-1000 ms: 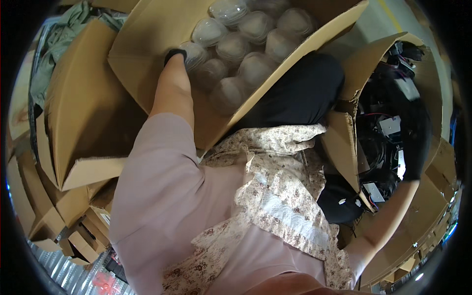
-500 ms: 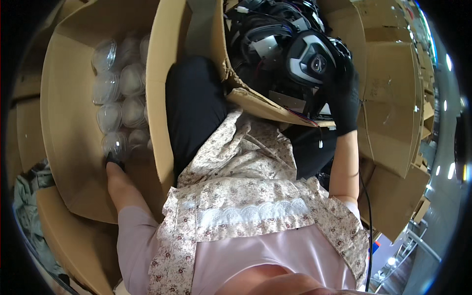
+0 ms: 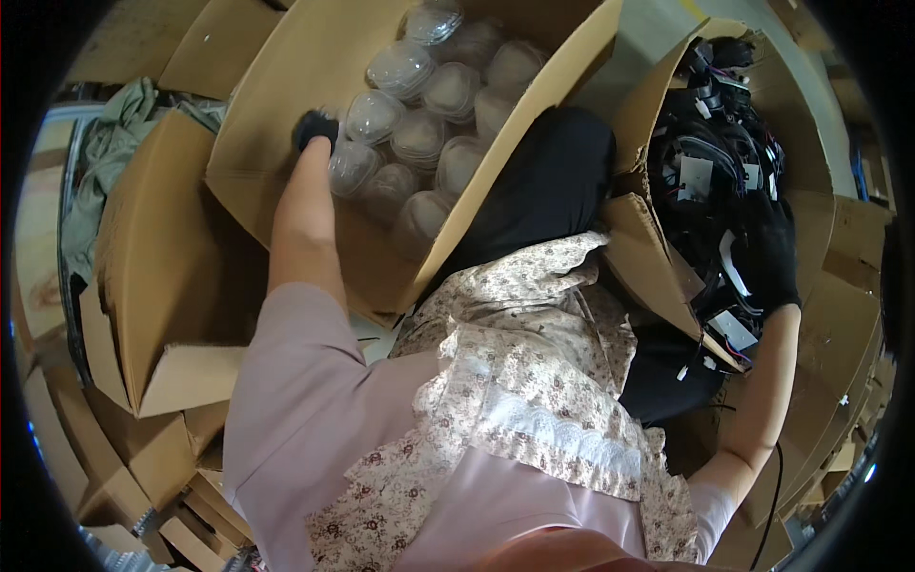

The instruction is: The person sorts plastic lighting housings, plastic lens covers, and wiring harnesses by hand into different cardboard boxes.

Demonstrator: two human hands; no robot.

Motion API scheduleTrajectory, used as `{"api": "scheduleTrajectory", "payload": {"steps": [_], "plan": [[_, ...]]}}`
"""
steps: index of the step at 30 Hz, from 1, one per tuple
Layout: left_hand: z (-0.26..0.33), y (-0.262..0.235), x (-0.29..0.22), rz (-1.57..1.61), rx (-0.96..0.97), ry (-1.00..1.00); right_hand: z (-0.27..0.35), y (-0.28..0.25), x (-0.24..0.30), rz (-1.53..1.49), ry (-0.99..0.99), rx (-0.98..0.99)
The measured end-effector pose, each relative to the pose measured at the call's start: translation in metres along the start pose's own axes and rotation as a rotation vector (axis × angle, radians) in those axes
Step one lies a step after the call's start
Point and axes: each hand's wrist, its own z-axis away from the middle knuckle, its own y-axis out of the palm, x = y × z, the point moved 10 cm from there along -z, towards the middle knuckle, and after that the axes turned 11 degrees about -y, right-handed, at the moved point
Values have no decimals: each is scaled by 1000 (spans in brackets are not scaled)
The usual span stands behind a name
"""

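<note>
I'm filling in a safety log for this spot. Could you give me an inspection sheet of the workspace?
Surface: pale floor shows between two open boxes; worktop, nothing seen.
Job's things: clear rounded shells grouped in the left cardboard box; black wired units heaped in the right cardboard box.
Clutter: grey-green cloth behind another open carton at far left.
Hands: both black-gloved; left hand beside the shells, right hand over the units; grip unclear on both.
Cables: a lead with a white connector hangs at the right box's near edge; black cable below the right forearm.
Surroundings: more cardboard at right.
</note>
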Motion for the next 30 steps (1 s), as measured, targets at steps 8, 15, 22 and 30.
{"api": "scheduleTrajectory", "payload": {"steps": [8, 15, 22, 30], "plan": [[117, -270, -34, 1201, 399, 579, 22, -61, 28, 6, -166, -261], [268, -293, -109, 1650, 1347, 724, 162, 36, -96, -1742, 590, -827], [378, -232, -154, 1536, 1111, 110, 139, -7, 37, -1590, 533, -949], [469, -143, -153, 1002, 2335, 282, 44, 134, 217, -2760, 334, -730]]}}
